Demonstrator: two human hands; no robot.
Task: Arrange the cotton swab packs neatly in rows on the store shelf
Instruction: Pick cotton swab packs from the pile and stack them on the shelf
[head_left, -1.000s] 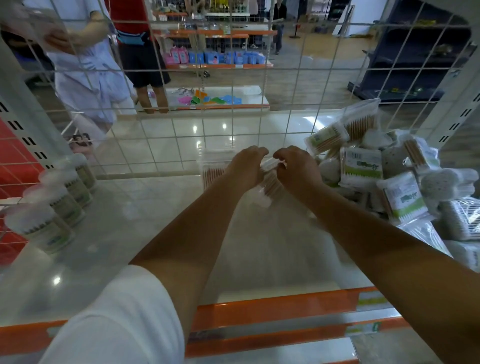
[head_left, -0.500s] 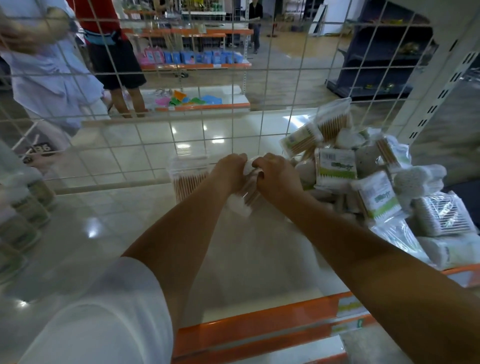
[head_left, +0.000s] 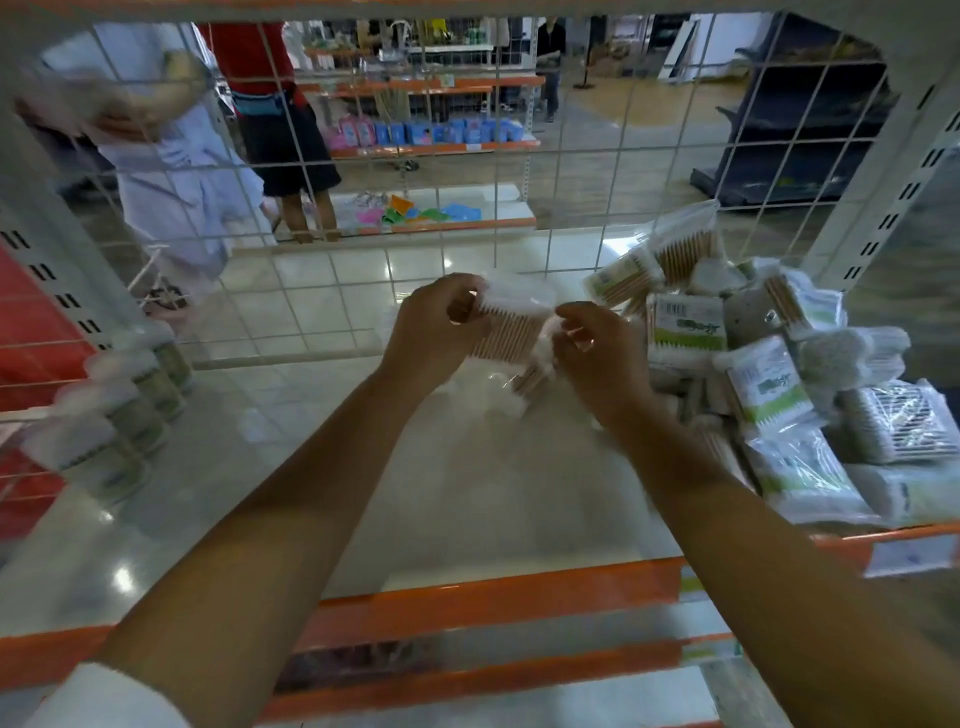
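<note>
Both my hands hold a clear pack of wooden-stick cotton swabs (head_left: 511, 332) above the middle of the white shelf (head_left: 467, 499). My left hand (head_left: 436, 325) grips its left end and my right hand (head_left: 597, 353) pinches its right end. A second clear pack (head_left: 527, 387) lies just under them on the shelf. A loose heap of cotton swab packs (head_left: 753, 374), some with green-and-white labels, fills the right side of the shelf.
Round tubs of swabs (head_left: 124, 410) stand in a line at the shelf's left edge. A white wire grid (head_left: 467, 208) backs the shelf. The shelf's orange front rail (head_left: 493, 597) is near me. Behind the grid stand two people (head_left: 197, 156) and other store shelves.
My hands have spread apart, and the pack now lies stretched sideways between them, raised a little. The view has swung back left, showing the round tubs again.
</note>
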